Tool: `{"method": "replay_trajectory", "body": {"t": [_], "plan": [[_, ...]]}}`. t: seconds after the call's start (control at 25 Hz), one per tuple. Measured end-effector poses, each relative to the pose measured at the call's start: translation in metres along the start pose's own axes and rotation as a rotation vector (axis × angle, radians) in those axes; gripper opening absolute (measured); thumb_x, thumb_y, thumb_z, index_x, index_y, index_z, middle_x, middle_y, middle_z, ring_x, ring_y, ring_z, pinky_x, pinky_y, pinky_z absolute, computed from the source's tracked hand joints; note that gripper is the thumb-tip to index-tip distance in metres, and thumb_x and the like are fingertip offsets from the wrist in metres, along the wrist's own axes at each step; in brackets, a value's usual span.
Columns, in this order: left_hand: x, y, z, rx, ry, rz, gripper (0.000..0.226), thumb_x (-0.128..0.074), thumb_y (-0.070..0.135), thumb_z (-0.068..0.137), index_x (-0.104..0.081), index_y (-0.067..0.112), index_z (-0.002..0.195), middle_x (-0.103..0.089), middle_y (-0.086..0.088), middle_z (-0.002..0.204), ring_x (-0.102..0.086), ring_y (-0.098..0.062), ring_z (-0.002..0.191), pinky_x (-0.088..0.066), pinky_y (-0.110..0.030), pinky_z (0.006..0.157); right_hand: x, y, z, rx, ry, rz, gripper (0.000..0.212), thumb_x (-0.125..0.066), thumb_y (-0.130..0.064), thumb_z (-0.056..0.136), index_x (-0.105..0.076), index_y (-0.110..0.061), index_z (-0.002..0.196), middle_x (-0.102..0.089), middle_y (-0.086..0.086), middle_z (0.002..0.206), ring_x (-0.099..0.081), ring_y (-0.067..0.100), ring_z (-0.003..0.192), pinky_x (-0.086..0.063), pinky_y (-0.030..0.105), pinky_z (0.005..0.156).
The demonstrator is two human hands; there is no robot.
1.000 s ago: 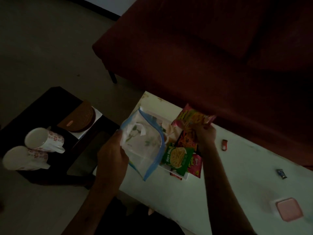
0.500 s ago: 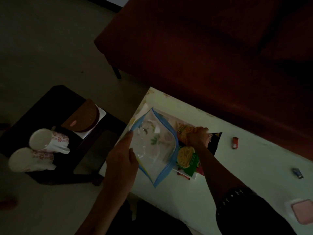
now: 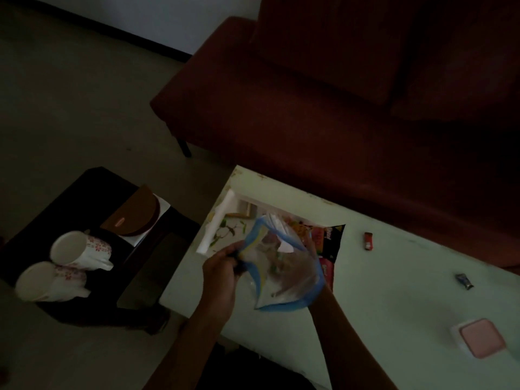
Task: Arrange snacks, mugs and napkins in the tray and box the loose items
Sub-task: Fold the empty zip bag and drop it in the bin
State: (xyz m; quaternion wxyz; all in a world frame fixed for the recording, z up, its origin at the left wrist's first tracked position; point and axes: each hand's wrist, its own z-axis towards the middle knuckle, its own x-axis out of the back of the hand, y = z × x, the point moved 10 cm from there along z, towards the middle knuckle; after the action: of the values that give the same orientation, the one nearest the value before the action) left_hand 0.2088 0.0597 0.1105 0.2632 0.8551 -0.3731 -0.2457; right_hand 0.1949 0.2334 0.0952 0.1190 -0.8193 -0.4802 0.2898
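The room is dim. Over the pale tabletop (image 3: 380,277), the left hand (image 3: 222,273) pinches the near-left edge of a clear zip bag with a blue border (image 3: 284,266), its grip closed on that rim. The right hand is mostly hidden behind the bag, only the forearm showing below it, so I cannot tell how its grip stands. The bag is held up above a white tray (image 3: 216,220) that sits at the tabletop's left end; snack packets (image 3: 327,240) lie in the tray to the bag's right, partly covered by it. Farther right on the tabletop lie a small red item (image 3: 369,240), a small dark wrapped item (image 3: 464,280), and a pink-lidded box (image 3: 481,337) near the right edge, all well apart from one another. To the left, on a dark low side table (image 3: 84,192), two white floral mugs (image 3: 77,251) lie on their sides, touching, with a brown semicircular item (image 3: 138,212) just behind them. A dark red sofa (image 3: 337,94) stands beyond the tabletop.
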Motion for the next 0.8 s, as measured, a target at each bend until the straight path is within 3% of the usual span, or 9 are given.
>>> {"method": "replay_trajectory", "body": {"t": [0.08, 0.12, 0.2, 0.28, 0.36, 0.48, 0.56, 0.68, 0.8], "plan": [[-0.005, -0.011, -0.009, 0.017, -0.108, -0.013, 0.013, -0.054, 0.014, 0.083, -0.064, 0.004, 0.081, -0.060, -0.008, 0.076, -0.063, -0.013, 0.056, -0.048, -0.018, 0.043, -0.011, 0.016, -0.003, -0.063, -0.161, 0.111, 0.062, -0.019, -0.050, 0.097, -0.056, -0.009, 0.126, -0.065, 0.011, 0.110, -0.063, 0.024, 0.102, -0.046, 0.034, 0.100], [-0.006, -0.016, -0.014, -0.012, -0.152, 0.004, 0.031, -0.060, 0.030, 0.077, -0.063, 0.001, 0.088, -0.057, -0.009, 0.069, -0.058, -0.015, 0.049, -0.044, -0.022, 0.045, -0.014, 0.019, -0.003, -0.078, -0.219, 0.126, 0.060, -0.028, -0.053, 0.093, -0.053, -0.011, 0.128, -0.061, 0.013, 0.114, -0.056, 0.029, 0.108, -0.037, 0.044, 0.107], [-0.007, -0.026, -0.025, -0.031, -0.186, 0.057, 0.058, -0.063, 0.044, 0.068, -0.061, -0.001, 0.106, -0.056, -0.011, 0.078, -0.051, -0.023, 0.066, -0.039, -0.023, 0.054, -0.008, 0.017, 0.000, -0.004, -0.228, 0.038, 0.052, -0.047, -0.045, 0.084, -0.052, -0.010, 0.122, -0.060, 0.010, 0.103, -0.060, 0.025, 0.095, -0.048, 0.043, 0.093], [-0.002, -0.031, -0.031, -0.043, -0.096, 0.112, 0.040, -0.067, 0.039, 0.072, -0.065, 0.010, 0.099, -0.061, -0.003, 0.090, -0.056, -0.019, 0.078, -0.044, -0.015, 0.055, -0.009, 0.014, -0.003, 0.097, -0.275, -0.044, 0.041, -0.060, -0.030, 0.080, -0.056, -0.008, 0.115, -0.065, 0.007, 0.091, -0.066, 0.018, 0.080, -0.057, 0.034, 0.072], [-0.003, -0.033, -0.042, -0.037, -0.034, 0.233, 0.027, -0.071, 0.037, 0.072, -0.064, 0.018, 0.090, -0.063, 0.002, 0.089, -0.058, -0.008, 0.076, -0.044, -0.016, 0.055, -0.013, 0.014, -0.014, 0.154, -0.329, -0.124, 0.027, -0.061, -0.015, 0.080, -0.061, -0.008, 0.107, -0.067, 0.008, 0.088, -0.065, 0.020, 0.082, -0.057, 0.030, 0.071], [-0.019, -0.030, -0.057, -0.188, -0.206, 0.170, 0.072, -0.081, 0.032, 0.058, -0.053, 0.020, 0.123, -0.063, 0.003, 0.113, -0.062, -0.011, 0.094, -0.053, -0.024, 0.072, -0.014, 0.016, -0.044, 0.181, -0.458, -0.224, 0.022, -0.052, -0.010, 0.074, -0.068, -0.012, 0.089, -0.070, 0.005, 0.079, -0.065, 0.018, 0.076, -0.056, 0.025, 0.067], [-0.027, -0.035, -0.077, -0.249, -0.372, 0.125, 0.073, -0.085, 0.022, 0.054, -0.056, 0.026, 0.120, -0.065, -0.001, 0.115, -0.064, -0.017, 0.101, -0.055, -0.034, 0.082, -0.002, 0.019, -0.062, 0.177, -0.515, -0.298, 0.026, -0.053, -0.007, 0.073, -0.069, -0.010, 0.094, -0.070, 0.007, 0.086, -0.065, 0.019, 0.080, -0.055, 0.026, 0.071], [-0.016, -0.045, -0.103, -0.292, -0.351, 0.197, 0.031, -0.074, 0.021, 0.061, -0.069, 0.035, 0.088, -0.070, 0.000, 0.096, -0.069, -0.014, 0.086, -0.057, -0.026, 0.068, 0.029, 0.016, -0.078, 0.334, -0.398, -0.454, 0.018, -0.059, -0.003, 0.082, -0.067, -0.003, 0.098, -0.068, 0.012, 0.090, -0.061, 0.029, 0.086, -0.053, 0.030, 0.073], [0.004, -0.046, -0.135, -0.476, -0.138, 0.289, 0.030, -0.061, 0.003, 0.077, -0.068, 0.032, 0.074, -0.067, 0.007, 0.083, -0.066, -0.012, 0.078, -0.055, -0.017, 0.058, 0.069, 0.021, -0.101, 0.417, -0.102, -0.699, 0.003, -0.068, -0.033, 0.078, -0.068, -0.030, 0.078, -0.069, -0.006, 0.075, -0.061, 0.020, 0.075, -0.051, 0.020, 0.051]]}}
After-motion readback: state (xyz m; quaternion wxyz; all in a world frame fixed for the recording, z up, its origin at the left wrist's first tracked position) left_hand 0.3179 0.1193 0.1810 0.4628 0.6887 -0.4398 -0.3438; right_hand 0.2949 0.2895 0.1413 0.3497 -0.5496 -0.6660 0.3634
